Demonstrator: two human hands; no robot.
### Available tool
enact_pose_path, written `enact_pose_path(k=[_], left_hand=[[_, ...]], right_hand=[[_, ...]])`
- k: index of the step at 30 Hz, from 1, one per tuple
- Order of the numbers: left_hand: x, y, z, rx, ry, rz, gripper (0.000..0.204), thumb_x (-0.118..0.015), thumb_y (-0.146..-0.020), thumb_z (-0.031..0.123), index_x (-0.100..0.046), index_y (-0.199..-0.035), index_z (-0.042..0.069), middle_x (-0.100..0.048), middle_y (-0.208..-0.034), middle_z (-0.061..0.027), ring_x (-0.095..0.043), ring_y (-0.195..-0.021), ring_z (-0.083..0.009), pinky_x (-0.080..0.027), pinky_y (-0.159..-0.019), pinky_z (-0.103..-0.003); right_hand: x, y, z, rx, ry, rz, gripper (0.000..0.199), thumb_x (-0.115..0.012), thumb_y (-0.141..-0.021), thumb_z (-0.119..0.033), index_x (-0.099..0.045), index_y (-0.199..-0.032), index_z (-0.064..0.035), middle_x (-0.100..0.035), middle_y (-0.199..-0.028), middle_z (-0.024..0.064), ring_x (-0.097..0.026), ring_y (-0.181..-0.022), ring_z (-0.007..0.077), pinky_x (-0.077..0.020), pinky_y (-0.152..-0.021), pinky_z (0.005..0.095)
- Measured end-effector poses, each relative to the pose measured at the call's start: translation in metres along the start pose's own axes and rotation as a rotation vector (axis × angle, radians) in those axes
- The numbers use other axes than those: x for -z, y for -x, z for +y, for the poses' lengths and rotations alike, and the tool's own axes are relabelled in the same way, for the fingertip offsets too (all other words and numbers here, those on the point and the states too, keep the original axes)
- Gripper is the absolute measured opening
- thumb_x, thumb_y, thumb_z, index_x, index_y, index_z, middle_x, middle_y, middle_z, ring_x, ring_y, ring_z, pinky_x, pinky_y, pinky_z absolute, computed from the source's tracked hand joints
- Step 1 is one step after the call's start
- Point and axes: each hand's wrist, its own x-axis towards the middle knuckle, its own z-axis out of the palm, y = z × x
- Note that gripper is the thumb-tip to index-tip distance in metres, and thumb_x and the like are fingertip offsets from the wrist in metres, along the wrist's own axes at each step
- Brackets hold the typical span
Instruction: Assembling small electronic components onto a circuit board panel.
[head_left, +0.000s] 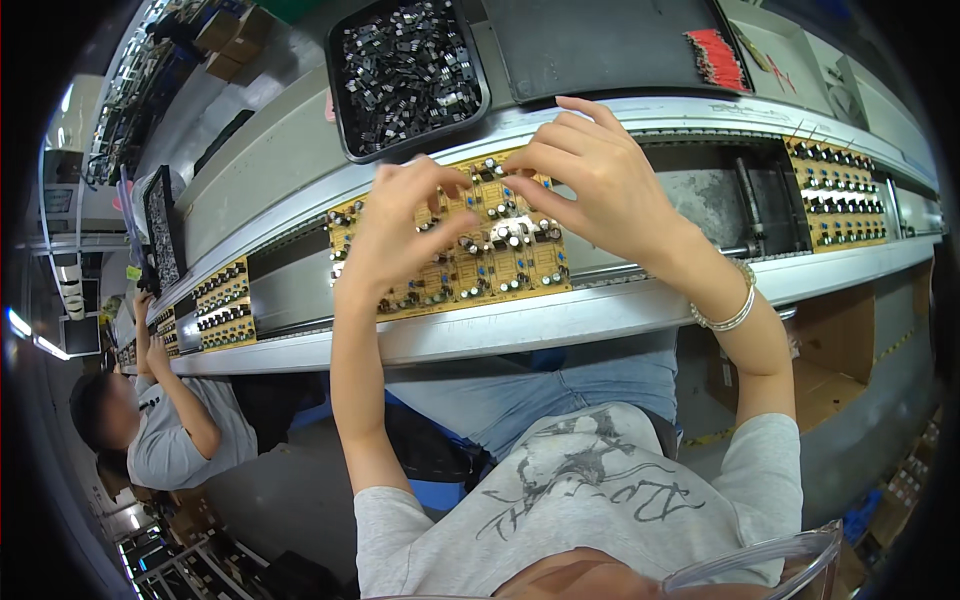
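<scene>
Two hands meet over one yellow board (455, 245) that lies flat on the conveyor rail (560, 320), straight ahead of the person, so both arms reach it without leaning. In this single head view the left hand (405, 225) hangs over the board's left half with thumb and forefinger drawn together near its upper edge; they seem to pinch something very small, but what it is cannot be made out. The right hand (595, 175) comes from the other side, its fingertips gathered close to the left hand's, also looking pinched on a tiny part that is too small to tell. A bangle (728, 312) sits on the right wrist.

Both hands work at the board's far edge, where silver capacitors and small parts already stand in rows, so the near part of the board shows plainly.

Just behind the board, on the raised shelf, a black tray (405, 75) full of small dark parts lies within easy reach of the left hand, and a bundle of red parts (716, 58) lies farther right. More boards (835, 195) ride the same rail on either side, well apart from this one. At the lower left another person (170, 420) sits at the same line, one hand raised to a board there.
</scene>
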Motion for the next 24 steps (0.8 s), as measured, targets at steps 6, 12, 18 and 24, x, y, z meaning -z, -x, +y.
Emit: enact_pose_path(k=[6,12,18,24], left_hand=[[0.003,-0.038,-0.057,0.229,-0.026,0.313,0.017,-0.064,-0.08,0.006,-0.064,-0.096,0.006,-0.058,-0.08,-0.0057,-0.056,-0.069,-0.0181,-0.043,-0.069,-0.032],[0.012,-0.063,-0.083,-0.018,-0.376,0.148,0.013,-0.067,-0.075,0.009,-0.067,-0.088,0.01,-0.058,-0.087,-0.0023,-0.055,-0.086,-0.0218,-0.038,-0.078,-0.034],[0.014,-0.063,-0.086,-0.104,-0.319,0.18,0.011,-0.068,-0.075,0.011,-0.064,-0.085,0.01,-0.06,-0.088,0.0001,-0.057,-0.085,-0.0186,-0.034,-0.081,-0.033],[0.012,-0.027,-0.083,0.053,0.089,0.396,0.01,-0.064,-0.081,0.004,-0.06,-0.089,0.001,-0.065,-0.079,-0.0077,-0.063,-0.074,-0.0187,-0.048,-0.068,-0.029]], right_hand=[[0.0,-0.002,-0.008,0.036,-0.026,0.008,0.013,-0.066,-0.079,-0.02,-0.06,-0.078,-0.0089,-0.055,-0.073,0.002,-0.056,-0.078,0.0197,-0.0402,-0.093,0.04],[0.001,-0.004,-0.011,0.017,-0.051,0.008,0.007,-0.068,-0.079,-0.015,-0.063,-0.08,-0.0096,-0.06,-0.074,-0.0002,-0.057,-0.073,0.0162,-0.0395,-0.096,0.0414],[0.0,-0.007,-0.002,-0.002,-0.013,0.014,0.007,-0.067,-0.08,-0.015,-0.064,-0.08,-0.0089,-0.06,-0.073,0.0006,-0.058,-0.073,0.0167,-0.04,-0.095,0.0401],[-0.017,-0.014,0.023,-0.09,-0.147,-0.014,0.007,-0.063,-0.079,-0.015,-0.062,-0.079,-0.008,-0.059,-0.074,0.0044,-0.058,-0.075,0.0225,-0.0441,-0.081,0.0378]])
